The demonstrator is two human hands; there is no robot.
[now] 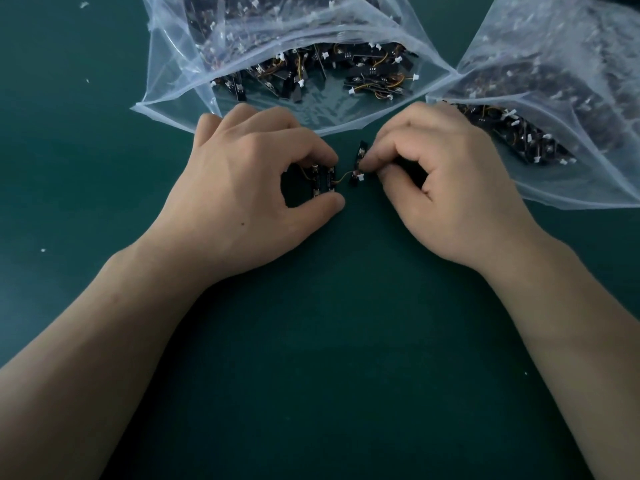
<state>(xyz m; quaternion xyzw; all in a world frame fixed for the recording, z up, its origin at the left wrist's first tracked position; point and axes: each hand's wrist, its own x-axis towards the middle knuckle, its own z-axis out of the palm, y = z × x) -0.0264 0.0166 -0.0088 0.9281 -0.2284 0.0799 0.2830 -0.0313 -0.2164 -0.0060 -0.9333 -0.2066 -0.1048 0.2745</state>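
One dark green table (329, 341) carries everything here and pretty much fills the view. Next biggest are two clear plastic bags at the far side, both lying open toward the person. The middle bag (322, 110) is stuffed with little black circuit boards (367, 69), each with thin yellow or orange wires and tiny white plugs, all in a tangled heap. The right-side bag (571, 188) holds more boards (512, 140) of the same kind, and it runs off the right edge of the shot. A few boards carry a row of small white marks, but they're way too small to read, so I can't tell a brand or part number.

Then the hands, both bare, down at the table just in front of the middle bag. The left hand (256, 188) is curled, forefinger and thumb pinching a pair of boards (323, 181) that stand side by side between them. The right hand (450, 188) is curled tight too, its fingertips pinching a third board (361, 152) right where the white plug (358, 174) sits. That board is close beside the pair but not touching it. A yellow wire (343, 177) loops across the gap, from the pair over to the plug.

Smallest of all are a few white specks (43, 250) scattered on the table, well off to the left.
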